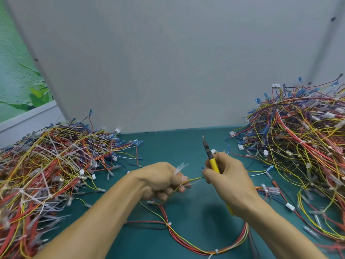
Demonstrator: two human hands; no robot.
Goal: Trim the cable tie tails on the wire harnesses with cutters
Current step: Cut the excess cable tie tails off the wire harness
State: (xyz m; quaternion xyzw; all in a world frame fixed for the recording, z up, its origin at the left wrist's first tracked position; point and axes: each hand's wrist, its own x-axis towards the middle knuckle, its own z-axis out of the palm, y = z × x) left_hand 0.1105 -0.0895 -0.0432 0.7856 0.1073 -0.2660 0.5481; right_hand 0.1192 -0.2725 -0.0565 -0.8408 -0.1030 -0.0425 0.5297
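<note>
Spanning both hands, the thin yellow harness wire (pixel 195 178) runs left-right above the desk (pixel 177 146). Its cable tie (pixel 180 185) sits at the left hand (pixel 160 181), whose grip clenches wire plus a tuft of flat translucent tails (pixel 180 168). Right hand (pixel 225 176) grips yellow-handled cutters (pixel 212 161), blades upward, just right of the tie. Judged: blades must tip down-left to reach it.

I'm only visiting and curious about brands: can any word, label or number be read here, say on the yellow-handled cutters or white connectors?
No text can be read.
Cutters in the right hand: no marking shows on the yellow handle.
Wire harness in the left hand: no label.
White connectors in the piles: too small and blurred to tell.
Grey wall: blank.
</note>
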